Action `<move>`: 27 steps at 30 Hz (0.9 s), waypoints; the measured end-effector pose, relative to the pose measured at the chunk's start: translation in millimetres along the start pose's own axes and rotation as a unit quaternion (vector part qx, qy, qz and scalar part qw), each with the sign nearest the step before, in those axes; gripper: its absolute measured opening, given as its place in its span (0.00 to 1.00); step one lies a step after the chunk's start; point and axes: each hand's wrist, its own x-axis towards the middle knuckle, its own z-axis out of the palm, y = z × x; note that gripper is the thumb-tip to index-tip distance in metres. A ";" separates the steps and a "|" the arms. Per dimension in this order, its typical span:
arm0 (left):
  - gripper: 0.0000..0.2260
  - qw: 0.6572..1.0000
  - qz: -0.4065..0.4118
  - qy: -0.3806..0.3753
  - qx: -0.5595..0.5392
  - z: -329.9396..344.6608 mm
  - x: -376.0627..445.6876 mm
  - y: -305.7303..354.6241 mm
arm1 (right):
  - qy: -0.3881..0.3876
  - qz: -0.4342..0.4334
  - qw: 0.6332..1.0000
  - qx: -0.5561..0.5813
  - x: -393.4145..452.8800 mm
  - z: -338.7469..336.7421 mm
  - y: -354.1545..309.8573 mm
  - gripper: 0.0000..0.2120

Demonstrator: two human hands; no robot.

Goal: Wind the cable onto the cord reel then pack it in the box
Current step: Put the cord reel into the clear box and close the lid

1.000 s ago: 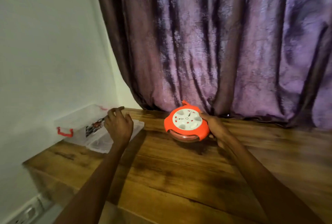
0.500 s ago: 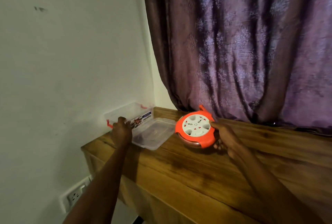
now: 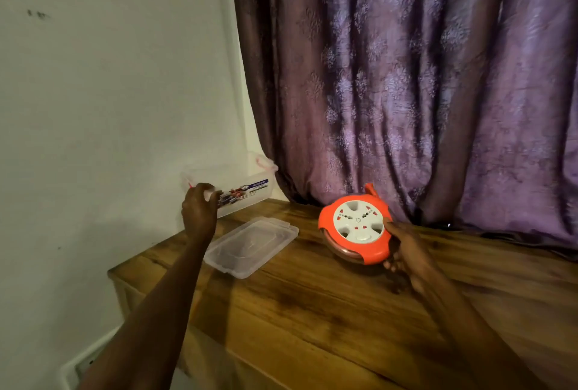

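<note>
An orange cord reel (image 3: 356,227) with a white socket face is held tilted just above the wooden table (image 3: 312,302), its cable wound under the rim. My right hand (image 3: 403,252) grips its right edge. A clear plastic box (image 3: 240,183) with red clips and a printed label is at the table's far left corner, lifted and tilted. My left hand (image 3: 198,208) grips its near left corner. The box's clear lid (image 3: 250,244) lies flat on the table beside it.
A purple curtain (image 3: 406,83) hangs behind the table. A white wall (image 3: 109,92) is on the left, with a socket plate (image 3: 81,364) low down. The table's left edge drops off near the lid.
My left hand has closed on the box's corner and raised the box off the table. The view has swung left. My right hand still holds the reel, carried slightly left.
</note>
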 end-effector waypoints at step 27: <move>0.06 0.777 -0.113 -0.425 -0.451 130.8 -178.2 174.7 | 0.225 -0.204 0.951 0.058 -23.2 -143.5 -81.2 0.16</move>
